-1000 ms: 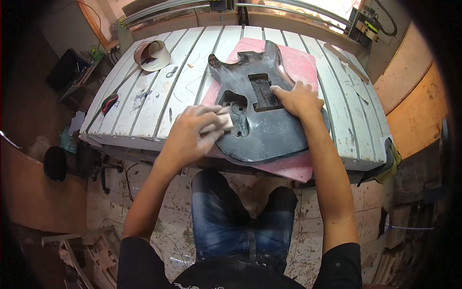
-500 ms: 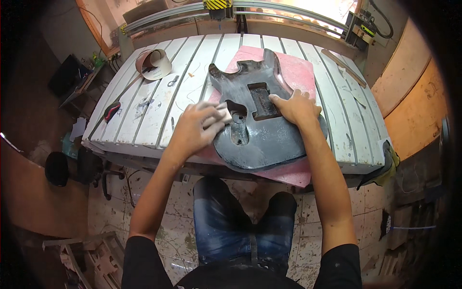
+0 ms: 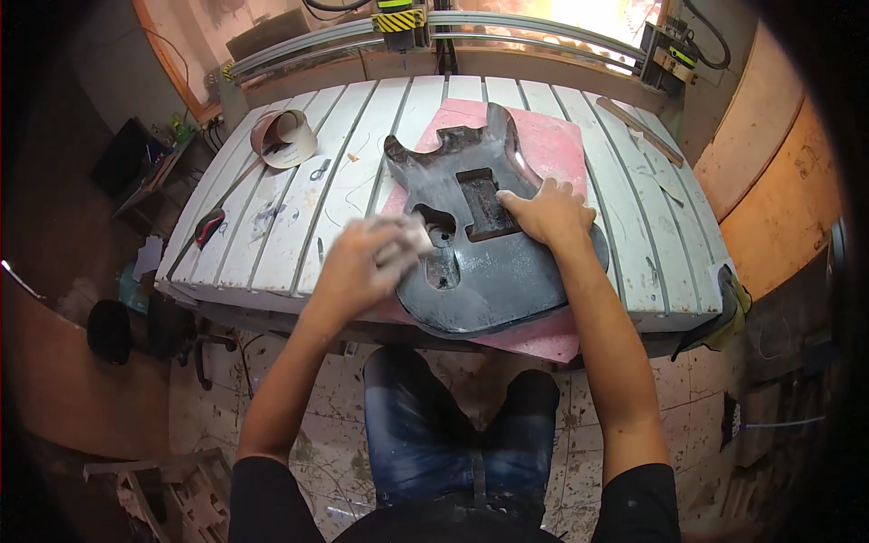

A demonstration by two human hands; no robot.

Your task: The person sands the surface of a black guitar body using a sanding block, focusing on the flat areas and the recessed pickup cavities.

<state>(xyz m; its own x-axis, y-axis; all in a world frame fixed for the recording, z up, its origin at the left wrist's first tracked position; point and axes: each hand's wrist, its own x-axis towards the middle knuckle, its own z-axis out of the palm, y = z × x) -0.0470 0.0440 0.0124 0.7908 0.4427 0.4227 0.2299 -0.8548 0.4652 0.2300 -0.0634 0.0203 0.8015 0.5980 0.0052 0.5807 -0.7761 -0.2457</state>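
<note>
A dark grey electric guitar body, scuffed and dusty, lies flat on a pink foam board. It has a rectangular cavity in the middle and a rounded one toward its left side. My left hand, dusty and blurred by motion, is closed on a small pale sanding pad at the body's left edge, beside the rounded cavity. Whether the pad is a block or folded sandpaper I cannot tell. My right hand grips the body's right edge, thumb on top beside the rectangular cavity, fingers over the side.
The white slatted table carries a curled sandpaper roll, a red-and-black handled tool and a wooden strip. A metal gantry rail spans the far side. A cloth hangs at the right corner.
My left hand and the pad have shifted slightly left and down along the guitar body's edge. My right hand keeps its place on the body. The whole view has tilted slightly.
</note>
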